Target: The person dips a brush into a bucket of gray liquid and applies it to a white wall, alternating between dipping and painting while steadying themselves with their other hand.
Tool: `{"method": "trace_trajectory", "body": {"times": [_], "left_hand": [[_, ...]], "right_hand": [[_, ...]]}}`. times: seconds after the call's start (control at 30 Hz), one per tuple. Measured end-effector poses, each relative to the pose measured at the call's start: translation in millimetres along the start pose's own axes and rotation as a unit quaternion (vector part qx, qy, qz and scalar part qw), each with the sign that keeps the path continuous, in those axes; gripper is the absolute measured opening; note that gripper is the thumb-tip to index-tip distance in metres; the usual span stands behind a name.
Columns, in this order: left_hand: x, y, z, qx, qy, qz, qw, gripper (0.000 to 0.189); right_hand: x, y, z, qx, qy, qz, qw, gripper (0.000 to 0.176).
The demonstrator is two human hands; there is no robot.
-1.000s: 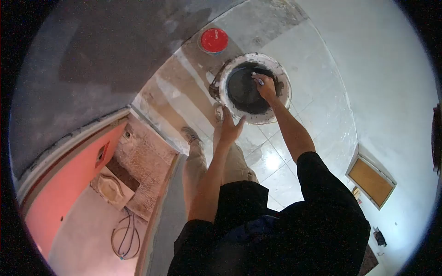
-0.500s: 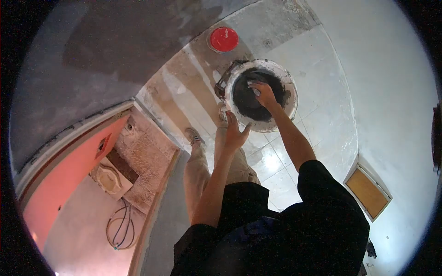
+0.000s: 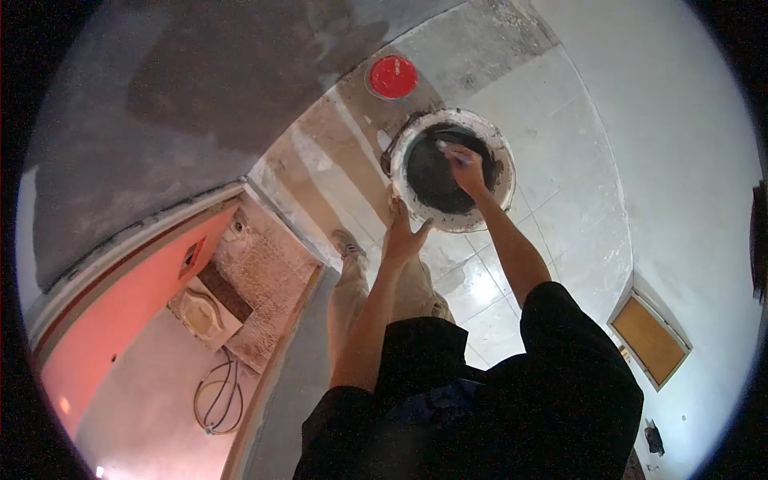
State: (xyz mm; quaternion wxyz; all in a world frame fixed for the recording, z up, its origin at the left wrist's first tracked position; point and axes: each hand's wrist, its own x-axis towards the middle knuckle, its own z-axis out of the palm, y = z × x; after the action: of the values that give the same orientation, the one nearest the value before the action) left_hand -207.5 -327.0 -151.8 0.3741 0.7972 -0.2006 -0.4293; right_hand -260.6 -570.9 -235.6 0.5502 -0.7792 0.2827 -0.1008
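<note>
A wide round tub (image 3: 502, 142) with a pale, smeared rim stands on the floor, holding dark grey wet mix (image 3: 432, 180). My right hand (image 3: 466, 166) reaches over the mix, fingers closed around a pale-handled tool (image 3: 442, 146). The working end of this tool is hidden or blends into the mix, so its kind cannot be told. At the tub's near left edge is my left hand (image 3: 406, 234), thumb and fingers apart against the rim.
A red-topped bucket (image 3: 394, 77) stands beyond the tub, near the dark damp wall (image 3: 240, 80). On the left, a doorway shows a squat toilet (image 3: 200, 314) and a coiled hose (image 3: 218, 396). A framed panel (image 3: 650, 338) is at the right wall.
My left hand has come up against the tub's rim. My right hand has shifted slightly right and down with the tool. The whole view has moved a little.
</note>
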Motion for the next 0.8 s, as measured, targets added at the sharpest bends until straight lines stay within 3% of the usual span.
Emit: {"method": "trace_trajectory", "body": {"times": [0.07,0.13,0.23,0.33,0.4,0.43,0.47,0.5,0.53,0.57,0.6,0.67,0.7,0.73,0.77,0.8], "left_hand": [[-6.2,3.0,-12.9,-0.015,0.001,-0.019,1.000,0.093],[-19.2,2.9,-35.1,0.007,-0.017,-0.070,0.997,0.086],[-40.2,-54.7,-47.2,0.001,0.023,-0.081,0.996,0.070],[-70.6,-68.3,-69.2,-0.027,0.106,-0.073,0.991,0.053],[-89.4,-72.5,-92.2,-0.023,0.033,-0.096,0.995,0.047],[-98.7,-73.2,-103.3,-0.020,0.006,-0.105,0.994,0.044],[-108.1,-103.6,-94.5,-0.319,0.023,-0.154,0.935,0.039],[-113.3,-133.5,-85.6,-0.589,0.029,-0.171,0.789,0.035],[-125.4,-106.2,-101.6,-0.350,0.056,-0.122,0.927,0.036],[-137.6,-81.6,-115.4,-0.082,0.096,-0.076,0.989,0.037],[-139.9,-104.1,-112.9,0.002,0.141,-0.074,0.987,0.042],[-138.4,-169.4,-93.8,0.058,0.212,-0.139,0.966,0.055],[-133.2,-190.2,-90.3,0.086,0.225,-0.171,0.955,0.062],[-122.2,-203.8,-104.0,-0.124,0.184,-0.076,0.972,0.053],[-129.0,-168.3,-117.2,0.128,0.078,-0.058,0.987,0.049],[-135.3,-127.0,-132.4,0.550,-0.003,0.010,0.835,0.045]], "right_hand": [[-11.8,2.0,-14.8,0.181,0.075,0.106,0.975,0.026],[-32.3,-10.2,-29.6,0.387,0.157,0.229,0.879,0.026],[-54.4,-32.1,-52.9,0.414,0.129,0.192,0.880,0.020],[-64.4,-31.3,-53.1,0.288,0.149,0.112,0.939,0.024],[-69.1,-43.9,-55.3,0.059,0.120,0.017,0.991,0.025],[-66.3,-53.9,-53.2,-0.055,0.106,-0.042,0.992,0.025],[-64.9,-64.7,-46.7,-0.053,0.110,-0.017,0.992,0.024],[-66.1,-74.9,-37.1,-0.049,0.112,0.002,0.992,0.023],[-66.9,-76.3,-31.2,-0.064,0.085,-0.030,0.994,0.022],[-67.0,-75.0,-25.4,-0.079,0.060,-0.069,0.993,0.026],[-71.3,-85.4,-21.0,-0.095,0.012,0.020,0.995,0.024],[-71.6,-49.5,-2.4,0.161,-0.024,-0.031,0.986,0.030],[-69.4,-30.3,2.3,0.067,-0.023,-0.028,0.997,0.033],[-67.1,-9.4,7.2,-0.031,-0.022,-0.025,0.999,0.036],[-64.5,13.3,12.4,-0.125,-0.021,-0.022,0.992,0.039],[-66.4,-24.5,13.2,-0.339,0.120,-0.234,0.903,0.031]]}}
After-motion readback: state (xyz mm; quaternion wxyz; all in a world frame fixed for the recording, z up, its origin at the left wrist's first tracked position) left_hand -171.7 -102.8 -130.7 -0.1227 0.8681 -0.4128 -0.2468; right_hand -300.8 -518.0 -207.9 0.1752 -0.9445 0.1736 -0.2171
